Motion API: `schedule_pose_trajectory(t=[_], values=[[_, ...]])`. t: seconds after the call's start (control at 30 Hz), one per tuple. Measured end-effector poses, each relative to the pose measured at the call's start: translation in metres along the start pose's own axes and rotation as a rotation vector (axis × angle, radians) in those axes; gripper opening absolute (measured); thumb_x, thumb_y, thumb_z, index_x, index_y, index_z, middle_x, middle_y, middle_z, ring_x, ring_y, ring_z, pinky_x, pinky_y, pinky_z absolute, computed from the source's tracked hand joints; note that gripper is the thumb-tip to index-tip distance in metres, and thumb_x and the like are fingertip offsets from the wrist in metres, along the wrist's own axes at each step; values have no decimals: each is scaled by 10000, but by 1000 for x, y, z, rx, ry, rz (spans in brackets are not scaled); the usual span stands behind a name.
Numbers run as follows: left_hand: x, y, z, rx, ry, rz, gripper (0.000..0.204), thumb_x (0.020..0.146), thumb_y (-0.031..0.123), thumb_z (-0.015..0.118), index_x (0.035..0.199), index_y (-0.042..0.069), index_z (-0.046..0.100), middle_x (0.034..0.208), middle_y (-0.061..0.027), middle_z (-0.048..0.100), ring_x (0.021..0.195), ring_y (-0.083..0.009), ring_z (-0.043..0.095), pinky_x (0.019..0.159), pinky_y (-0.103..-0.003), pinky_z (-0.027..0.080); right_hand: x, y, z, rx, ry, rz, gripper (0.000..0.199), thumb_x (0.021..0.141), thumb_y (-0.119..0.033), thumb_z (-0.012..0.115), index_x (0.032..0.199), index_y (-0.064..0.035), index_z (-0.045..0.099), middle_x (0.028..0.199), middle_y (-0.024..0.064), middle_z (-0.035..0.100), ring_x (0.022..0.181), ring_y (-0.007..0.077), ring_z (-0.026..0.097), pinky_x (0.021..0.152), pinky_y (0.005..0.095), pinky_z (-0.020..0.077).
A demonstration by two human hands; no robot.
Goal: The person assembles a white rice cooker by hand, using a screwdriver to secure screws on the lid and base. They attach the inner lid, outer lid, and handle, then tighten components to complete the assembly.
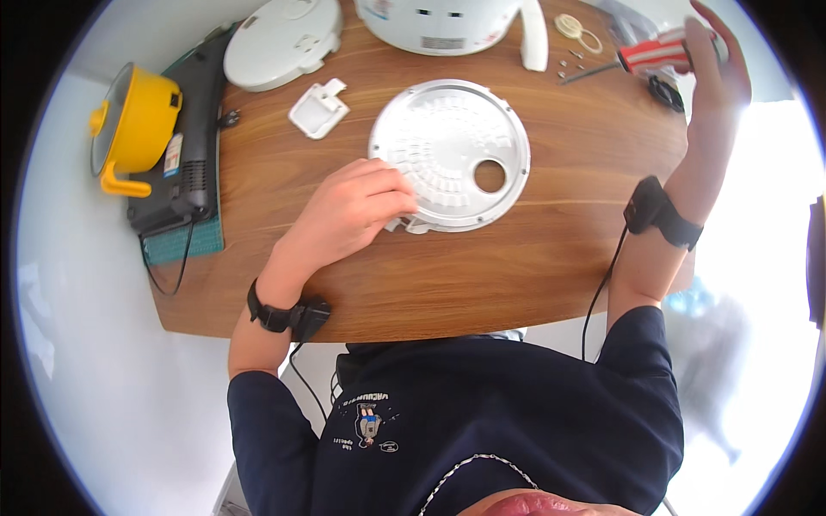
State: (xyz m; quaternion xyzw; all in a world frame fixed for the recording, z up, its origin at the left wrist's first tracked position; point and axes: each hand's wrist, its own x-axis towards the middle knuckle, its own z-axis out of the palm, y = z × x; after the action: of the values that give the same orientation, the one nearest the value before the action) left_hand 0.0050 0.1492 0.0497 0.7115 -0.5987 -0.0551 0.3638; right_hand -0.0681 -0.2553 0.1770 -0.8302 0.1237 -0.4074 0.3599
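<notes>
Resting at the rim of the disc (460,129), the left hand (357,206) has its fingers curled close together, and whether they pinch anything is hidden! The disc lies flat on the counter (551,258), ahead and to the right of that hand, its round hole on the far side from the fingers, a white tab (418,227) just below the fingertips.

Over to the right hand (712,64), raised at the far right, fingers bent round the red-and-white handle of a screwdriver (647,55)! Its shaft slants left from the hand, tip near some screws (576,53); contact can't be told. A cream ring (569,26) sits beyond those, and a coiled black cable (665,95) lies just below the handle.

Straight ahead of the left hand: a white square piece (312,116), then a white lid (267,47) beyond it. Further out, between the hands, stands a white cooker (443,26). Well left, a yellow pot (148,120) tops a black case (194,168).
</notes>
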Motion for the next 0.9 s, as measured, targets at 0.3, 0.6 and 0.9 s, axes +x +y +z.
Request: schedule_pose_trajectory(t=[0.3, 0.6, 0.9], values=[[-7, -8, 1, -34, 41, -1, 101, 870, 91, 787, 911, 61, 699, 968, -25, 670, 952, -250, 643, 853, -378, 532, -25, 13, 29, 682, -210, 286, 636, 1145, -459, 479, 1474, 84, 513, 972, 108, 717, 863, 156, 683, 777, 286, 568], [-9, -10, 2, -108, 40, -26, 100, 822, 48, 821, 885, 51, 744, 961, -27, 704, 928, -250, 660, 825, -381, 548, -95, 39, 43, -50, -704, 535, 458, 1139, -447, 502, 1403, -85, 596, 991, 78, 713, 859, 158, 667, 764, 310, 527], [-12, -9, 6, -103, 100, -9, 106, 823, 48, 834, 905, 59, 767, 952, -26, 714, 924, -239, 662, 811, -370, 551, -110, 19, 54, -496, -887, 359, 469, 1099, -443, 569, 1286, -17, 516, 1066, 249, 718, 927, 408, 708, 795, 488, 557]])
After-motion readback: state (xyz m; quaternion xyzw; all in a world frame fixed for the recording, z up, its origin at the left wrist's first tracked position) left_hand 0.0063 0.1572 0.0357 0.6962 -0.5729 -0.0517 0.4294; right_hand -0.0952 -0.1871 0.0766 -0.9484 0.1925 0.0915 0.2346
